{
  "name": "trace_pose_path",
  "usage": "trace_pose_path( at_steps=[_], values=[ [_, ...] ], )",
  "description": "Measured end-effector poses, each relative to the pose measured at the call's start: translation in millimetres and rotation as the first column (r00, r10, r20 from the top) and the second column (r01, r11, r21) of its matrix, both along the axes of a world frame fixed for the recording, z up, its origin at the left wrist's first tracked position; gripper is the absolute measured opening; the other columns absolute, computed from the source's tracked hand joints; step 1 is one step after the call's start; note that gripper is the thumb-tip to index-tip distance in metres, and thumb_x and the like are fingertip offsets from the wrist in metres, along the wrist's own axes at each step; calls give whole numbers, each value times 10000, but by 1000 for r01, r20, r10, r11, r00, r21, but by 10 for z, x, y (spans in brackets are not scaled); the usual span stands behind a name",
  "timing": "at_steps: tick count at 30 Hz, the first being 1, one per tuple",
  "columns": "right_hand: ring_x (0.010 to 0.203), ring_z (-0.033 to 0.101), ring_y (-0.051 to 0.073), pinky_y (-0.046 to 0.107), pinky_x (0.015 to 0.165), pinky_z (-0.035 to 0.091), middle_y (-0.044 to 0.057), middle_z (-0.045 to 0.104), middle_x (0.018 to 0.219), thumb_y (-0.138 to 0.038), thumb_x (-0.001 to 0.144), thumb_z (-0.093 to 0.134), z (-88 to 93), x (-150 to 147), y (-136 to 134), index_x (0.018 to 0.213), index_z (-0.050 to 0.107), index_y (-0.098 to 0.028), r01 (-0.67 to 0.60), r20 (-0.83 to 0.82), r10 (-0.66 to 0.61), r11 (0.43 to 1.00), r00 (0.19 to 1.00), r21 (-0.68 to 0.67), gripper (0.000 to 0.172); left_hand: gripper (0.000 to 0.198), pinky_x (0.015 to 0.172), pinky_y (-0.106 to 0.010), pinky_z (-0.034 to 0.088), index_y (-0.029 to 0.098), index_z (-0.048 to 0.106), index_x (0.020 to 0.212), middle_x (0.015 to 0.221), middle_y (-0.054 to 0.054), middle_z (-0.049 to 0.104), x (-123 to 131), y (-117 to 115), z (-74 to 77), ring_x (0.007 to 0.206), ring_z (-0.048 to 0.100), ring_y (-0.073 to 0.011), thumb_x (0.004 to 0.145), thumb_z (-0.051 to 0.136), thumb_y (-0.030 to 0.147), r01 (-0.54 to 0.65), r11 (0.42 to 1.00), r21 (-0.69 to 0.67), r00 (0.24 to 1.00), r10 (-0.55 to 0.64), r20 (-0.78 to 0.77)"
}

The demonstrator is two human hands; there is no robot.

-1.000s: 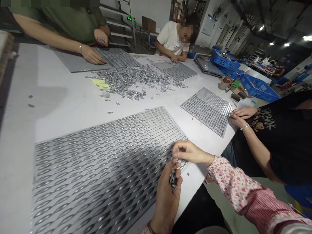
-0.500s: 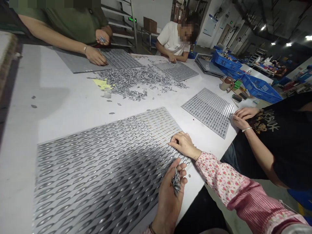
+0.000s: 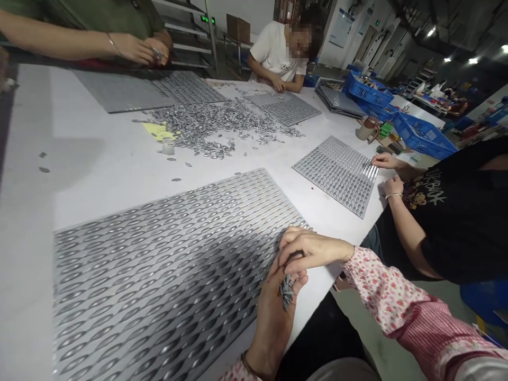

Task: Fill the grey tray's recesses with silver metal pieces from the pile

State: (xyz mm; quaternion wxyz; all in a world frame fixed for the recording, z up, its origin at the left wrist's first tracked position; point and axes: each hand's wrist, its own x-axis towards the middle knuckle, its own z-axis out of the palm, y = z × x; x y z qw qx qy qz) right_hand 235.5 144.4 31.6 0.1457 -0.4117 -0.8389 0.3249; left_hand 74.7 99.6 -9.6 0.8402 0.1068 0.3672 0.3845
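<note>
My left hand (image 3: 275,304) is palm up at the near edge of the table, its fingers curled round a small heap of grey leaf-shaped pieces (image 3: 286,291). Over its fingertips, my right hand (image 3: 311,248) reaches in from the right with thumb and fingers bent together; whatever lies between them is too small to make out. Beneath and left of both hands lies a large grey board (image 3: 159,275), covered in rows of shiny pointed-oval pieces, with narrower rows toward its right end.
Loose pieces (image 3: 222,124) are heaped mid-table beside a yellow paper (image 3: 161,131). Other people work at smaller boards (image 3: 337,174), one close on the right. A mug (image 3: 368,128), stacked boards (image 3: 337,100) and blue crates (image 3: 423,136) stand at the back right.
My right hand has moved from the board's right edge down to the fingers of my left hand. The person at upper left has drawn one hand back from a board to the other hand.
</note>
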Motion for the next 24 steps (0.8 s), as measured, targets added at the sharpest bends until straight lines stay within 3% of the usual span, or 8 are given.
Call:
trace_pose_path(
  at_steps=[4,6,8,10,12,16,21,24],
  values=[
    [885,562,163,312,877,418,58,658,849,-371,868,636,-28,17,-13,788,712,-173,-8,-46,3,996,999,-92,226,166,890,-363,530,177,742,881,1103,-94,694,13,-21,-29,1030,630,-254,721,702,189,20,999,-29,998,-19,57],
    [847,584,159,309,834,443,60,671,826,-400,864,632,-59,33,-24,768,681,-161,93,-152,-119,981,981,-170,262,178,898,-364,527,155,736,902,1020,-105,709,-3,-14,-19,985,649,-242,740,701,221,0,995,-96,996,8,87],
    [797,611,150,289,754,470,68,689,838,-440,849,637,-113,63,-21,781,627,-150,259,-301,-346,920,889,-293,298,224,852,-301,538,156,724,972,1036,-111,706,-28,3,12,959,658,-207,766,702,242,4,990,-142,997,7,78],
    [723,614,130,260,672,471,64,696,836,-474,833,642,-201,113,20,800,563,-153,388,-404,-547,824,733,-413,333,277,725,-199,536,177,701,1054,1036,-95,699,-48,21,44,845,658,-132,786,706,250,42,980,-195,999,-36,34],
    [646,576,105,230,615,440,33,679,776,-482,816,655,-310,178,106,804,526,-161,468,-429,-636,767,641,-438,347,259,557,-118,477,182,692,1037,909,-46,685,-55,38,55,618,584,-42,789,714,254,36,969,-243,999,-41,-12],
    [599,478,84,203,584,365,-22,596,681,-358,842,636,-469,289,314,797,582,-152,596,-265,-629,778,731,-199,218,142,336,-115,258,156,655,841,601,59,503,-51,61,17,366,263,8,787,703,278,49,968,-247,993,-22,113],
    [704,538,101,217,681,388,-2,636,767,-216,866,595,-514,268,424,843,666,-153,552,-65,-553,833,831,-41,98,283,402,-124,315,153,646,1035,731,0,583,-54,53,19,450,356,-15,756,685,189,51,965,-258,996,-30,84],
    [672,538,100,218,673,385,-11,627,730,-219,846,638,-552,219,433,816,668,-156,564,-28,-565,825,825,-23,76,248,414,-120,322,164,629,967,780,-12,609,-42,26,27,454,339,-8,744,722,224,37,957,-288,999,-27,38]
  ],
)
